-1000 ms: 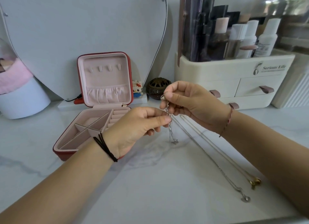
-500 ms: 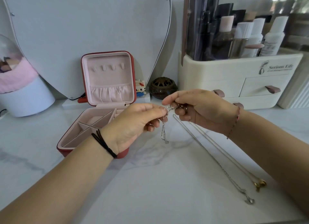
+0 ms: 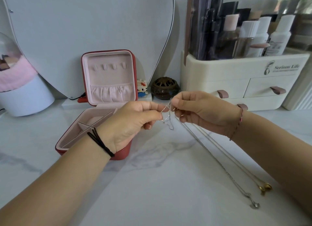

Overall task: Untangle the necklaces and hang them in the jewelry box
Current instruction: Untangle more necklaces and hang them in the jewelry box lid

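Left hand and right hand both pinch the silver chain tangle, held above the marble top just right of the open jewelry box. Two more necklaces lie stretched on the marble under the right wrist.

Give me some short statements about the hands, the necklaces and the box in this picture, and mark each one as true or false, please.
1. The left hand and the right hand both pinch a thin silver chain above the table. True.
2. The jewelry box is closed. False: its lid stands open.
3. A necklace already hangs from the hooks in the lid. False: the hooks are bare.
4. Two long necklaces lie stretched out on the table, to the right of the box. True.
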The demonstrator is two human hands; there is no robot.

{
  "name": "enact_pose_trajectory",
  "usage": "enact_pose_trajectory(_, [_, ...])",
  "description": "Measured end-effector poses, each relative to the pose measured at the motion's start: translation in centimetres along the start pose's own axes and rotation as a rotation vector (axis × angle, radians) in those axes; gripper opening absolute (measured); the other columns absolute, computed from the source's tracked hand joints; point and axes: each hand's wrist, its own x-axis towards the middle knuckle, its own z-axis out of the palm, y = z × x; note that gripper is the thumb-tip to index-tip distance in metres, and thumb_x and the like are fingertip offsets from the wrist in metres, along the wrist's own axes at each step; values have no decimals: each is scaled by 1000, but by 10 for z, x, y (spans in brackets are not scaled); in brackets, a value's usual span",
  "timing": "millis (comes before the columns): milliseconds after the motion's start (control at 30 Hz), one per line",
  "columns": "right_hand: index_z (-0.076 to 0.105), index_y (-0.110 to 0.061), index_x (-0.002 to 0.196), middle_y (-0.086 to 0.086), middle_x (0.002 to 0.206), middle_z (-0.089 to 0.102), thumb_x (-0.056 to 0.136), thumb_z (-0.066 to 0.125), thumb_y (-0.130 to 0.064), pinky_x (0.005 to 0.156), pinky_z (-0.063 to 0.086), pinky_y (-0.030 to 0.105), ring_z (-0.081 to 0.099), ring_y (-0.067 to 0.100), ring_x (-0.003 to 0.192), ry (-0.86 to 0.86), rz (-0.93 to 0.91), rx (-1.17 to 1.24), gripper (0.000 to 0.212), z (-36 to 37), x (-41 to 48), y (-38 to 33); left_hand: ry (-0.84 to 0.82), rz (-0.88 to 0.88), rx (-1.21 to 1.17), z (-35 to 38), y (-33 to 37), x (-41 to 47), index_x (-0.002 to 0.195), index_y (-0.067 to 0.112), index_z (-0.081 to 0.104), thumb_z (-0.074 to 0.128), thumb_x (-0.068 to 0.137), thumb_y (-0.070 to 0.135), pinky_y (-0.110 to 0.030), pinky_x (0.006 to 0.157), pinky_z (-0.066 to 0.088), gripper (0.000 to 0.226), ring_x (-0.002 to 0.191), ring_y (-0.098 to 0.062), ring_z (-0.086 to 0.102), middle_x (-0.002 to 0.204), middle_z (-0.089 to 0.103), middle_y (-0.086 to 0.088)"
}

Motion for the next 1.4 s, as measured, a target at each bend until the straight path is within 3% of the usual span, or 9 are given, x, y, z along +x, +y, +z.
enact_pose_trajectory(167, [59,-5,86,7,84,67,77,59,-20,54,45,18,54,9,62,-1,25,225,18,-1,0,-3,13,-7,-43,-3,0,1,73,11,66,54,83,-5,-20,57,38,22,58,-8,46,64,55,0])
enact_pose_trajectory(333, [54,-11,82,3,74,60,78,56,-22,48,39,16,48,8,55,-23,46,317,11,-1,0,-6,18,-8,-84,-4,2,2,72,12,63,52,84,-4,-20,57,38,23,59,-8,49,68,55,-1])
enact_pose_trajectory(600, [52,-12,79,-1,58,48,77,60,-23,44,30,15,36,7,47,33,71,167,13,-4,1,-3,79,-79,-654,-22,13,4,69,19,50,40,84,5,-33,90,45,23,75,-15,62,69,59,2])
enact_pose_trajectory(667, [52,-13,79,-1,57,47,75,61,-25,43,29,15,35,7,47,33,71,161,16,-4,1,-3,98,-67,-710,-24,15,4,71,16,53,41,85,9,-36,90,49,20,69,-16,63,65,55,1])
enact_pose_trajectory(833, [57,-12,79,0,59,48,75,61,-29,45,31,15,35,8,49,70,2,88,18,-1,0,-2,189,-6,-363,-18,13,4,72,12,56,50,91,18,-29,70,47,21,53,-13,47,53,44,1])
enact_pose_trajectory(1000, [60,-10,74,4,68,48,75,62,-27,49,31,15,38,9,53,76,-118,32,17,2,-1,-4,210,121,71,-9,7,1,78,9,64,54,92,25,-18,60,47,23,55,-11,50,51,51,1])
enact_pose_trajectory(1167, [60,-4,82,13,77,43,71,65,-27,52,31,16,38,8,56,74,-158,-13,26,5,-3,-6,215,192,352,-5,-5,3,86,24,72,63,85,35,-28,78,52,14,72,-9,64,71,69,9])
enact_pose_trajectory(1233, [60,-3,84,11,71,41,70,66,-27,52,32,16,37,9,57,67,-161,-34,28,7,-4,-6,200,197,346,-2,-5,1,88,28,74,64,84,37,-25,84,50,14,85,-6,65,84,72,10])
enact_pose_trajectory(1400, [62,-5,78,-4,55,48,70,67,-24,52,32,16,38,7,55,37,-165,-47,21,9,-5,-6,55,188,46,6,2,-5,94,15,73,59,81,39,-24,86,52,31,89,-11,68,88,74,1])
